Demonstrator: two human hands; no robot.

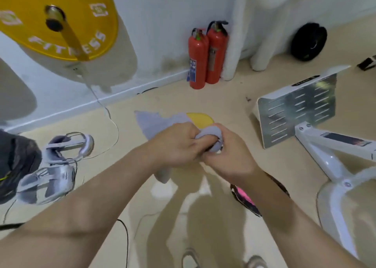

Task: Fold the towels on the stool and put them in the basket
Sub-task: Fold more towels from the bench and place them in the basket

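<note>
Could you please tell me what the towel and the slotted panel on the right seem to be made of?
The towel looks like soft, matte pale-grey cloth: it bunches and drapes limply. The slotted panel is probably sheet metal, brushed and shiny, with punched slots.

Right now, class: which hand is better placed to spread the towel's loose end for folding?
Probably the left hand: the towel fans out loose on that side, while the right hand grips the bunched part.

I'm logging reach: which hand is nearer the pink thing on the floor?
Right. The right hand is up-left of the pink thing, its forearm passing over it. The left hand lies farther left, beyond the right hand. Both grip the grey towel.
</note>
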